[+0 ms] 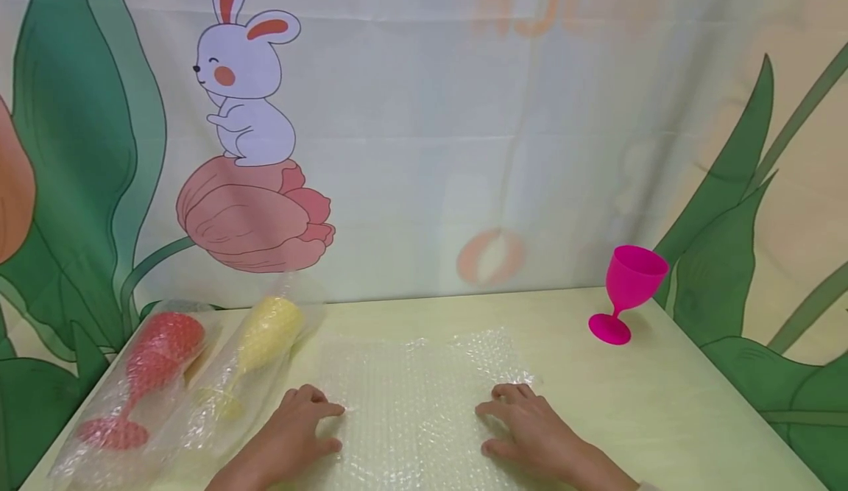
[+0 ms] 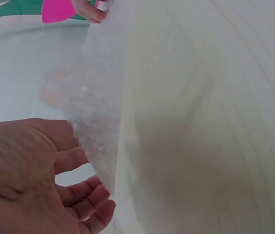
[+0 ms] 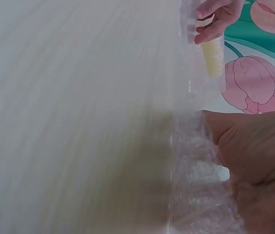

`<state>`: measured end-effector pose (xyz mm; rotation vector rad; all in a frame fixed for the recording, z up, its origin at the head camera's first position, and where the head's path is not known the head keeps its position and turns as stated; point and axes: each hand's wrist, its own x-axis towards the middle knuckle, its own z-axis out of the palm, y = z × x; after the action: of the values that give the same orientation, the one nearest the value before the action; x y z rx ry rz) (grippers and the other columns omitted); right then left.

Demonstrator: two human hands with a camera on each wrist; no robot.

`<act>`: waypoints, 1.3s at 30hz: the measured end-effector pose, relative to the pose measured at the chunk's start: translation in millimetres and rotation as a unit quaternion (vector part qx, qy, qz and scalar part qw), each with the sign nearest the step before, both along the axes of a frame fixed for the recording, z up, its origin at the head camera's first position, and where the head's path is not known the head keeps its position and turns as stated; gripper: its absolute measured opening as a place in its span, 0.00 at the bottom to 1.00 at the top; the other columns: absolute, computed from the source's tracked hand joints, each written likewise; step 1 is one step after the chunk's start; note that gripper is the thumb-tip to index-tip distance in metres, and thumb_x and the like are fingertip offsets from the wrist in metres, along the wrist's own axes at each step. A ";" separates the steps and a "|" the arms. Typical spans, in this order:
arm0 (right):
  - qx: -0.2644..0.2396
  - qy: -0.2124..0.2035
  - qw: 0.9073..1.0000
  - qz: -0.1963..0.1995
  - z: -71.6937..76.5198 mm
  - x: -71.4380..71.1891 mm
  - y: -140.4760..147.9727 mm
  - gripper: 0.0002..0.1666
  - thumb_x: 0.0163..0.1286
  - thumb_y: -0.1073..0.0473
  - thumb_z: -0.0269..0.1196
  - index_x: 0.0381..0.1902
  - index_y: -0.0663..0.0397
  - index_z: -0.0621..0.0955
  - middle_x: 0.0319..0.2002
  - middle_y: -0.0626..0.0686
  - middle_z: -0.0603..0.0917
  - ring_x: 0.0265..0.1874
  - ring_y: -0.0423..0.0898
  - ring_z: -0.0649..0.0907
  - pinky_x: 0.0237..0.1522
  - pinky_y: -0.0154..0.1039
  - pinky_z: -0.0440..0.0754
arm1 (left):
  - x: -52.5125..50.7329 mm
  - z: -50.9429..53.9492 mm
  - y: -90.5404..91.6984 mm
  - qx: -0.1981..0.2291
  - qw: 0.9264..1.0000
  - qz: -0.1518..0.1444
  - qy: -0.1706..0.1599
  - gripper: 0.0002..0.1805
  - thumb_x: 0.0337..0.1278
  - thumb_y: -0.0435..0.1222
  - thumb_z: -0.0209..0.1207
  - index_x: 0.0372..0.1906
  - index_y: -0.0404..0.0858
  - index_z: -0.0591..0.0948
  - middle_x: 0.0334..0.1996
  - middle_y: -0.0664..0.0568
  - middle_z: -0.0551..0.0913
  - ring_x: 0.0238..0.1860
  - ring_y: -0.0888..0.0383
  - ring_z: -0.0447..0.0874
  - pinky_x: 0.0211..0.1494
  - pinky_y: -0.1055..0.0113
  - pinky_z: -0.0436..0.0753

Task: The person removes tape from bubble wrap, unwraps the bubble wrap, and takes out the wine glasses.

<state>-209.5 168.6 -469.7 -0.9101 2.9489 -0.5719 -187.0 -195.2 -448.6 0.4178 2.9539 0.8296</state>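
A sheet of clear bubble wrap lies on the table between my two hands. At its left edge is my left hand, thumb and fingers apart and loosely bent. Its fingertips touch the wrap's border in the left wrist view, where the palm shows. My right hand mirrors it at the right edge, thumb spread from the fingers. In the right wrist view the bubble wrap partly hides that hand's fingers. Upright at the back right stands a bright pink plastic goblet, apart from both hands.
On the left side of the table lie a red goblet and a yellow goblet, each inside bubble wrap. A printed cloth with a rabbit and flowers hangs behind the table's back edge.
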 end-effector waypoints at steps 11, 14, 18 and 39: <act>0.009 0.006 1.000 0.000 -0.5 -0.6 -0.9 0.26 0.63 0.51 0.75 0.57 0.52 0.84 0.59 0.60 0.78 0.60 0.60 0.75 0.54 0.63 0.75 | 0.1 17.3 -2.9 0.020 0.995 0.019 0.100 0.13 0.56 0.31 0.73 0.47 0.43 0.90 0.44 0.54 0.79 0.48 0.52 0.76 0.52 0.54 0.78; 0.006 0.003 1.000 -0.001 0.0 0.1 -0.8 0.26 0.63 0.51 0.75 0.57 0.52 0.84 0.59 0.60 0.78 0.61 0.60 0.74 0.54 0.63 0.75 | 0.2 20.7 -1.1 0.024 0.992 0.022 0.121 0.12 0.57 0.30 0.72 0.46 0.45 0.90 0.43 0.56 0.78 0.49 0.53 0.76 0.52 0.54 0.78; 0.004 -0.003 1.000 -0.004 0.1 1.0 -0.8 0.26 0.63 0.51 0.75 0.57 0.53 0.84 0.60 0.61 0.78 0.61 0.61 0.74 0.56 0.64 0.74 | -0.7 24.1 1.0 0.033 0.989 0.028 0.144 0.12 0.57 0.30 0.72 0.44 0.47 0.90 0.43 0.57 0.77 0.49 0.54 0.75 0.49 0.57 0.77; 0.009 -0.005 1.000 -0.004 1.2 1.2 0.9 0.26 0.63 0.50 0.73 0.58 0.51 0.84 0.60 0.59 0.77 0.62 0.59 0.73 0.55 0.63 0.74 | -19.3 45.5 -35.0 0.045 0.975 0.197 0.096 0.19 0.66 0.34 0.63 0.59 0.31 0.81 0.60 0.30 0.72 0.61 0.33 0.68 0.61 0.37 0.69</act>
<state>-208.4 169.5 -468.5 -0.8921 2.9452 -0.5487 -206.3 -230.2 -403.1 -0.1004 3.2433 1.0124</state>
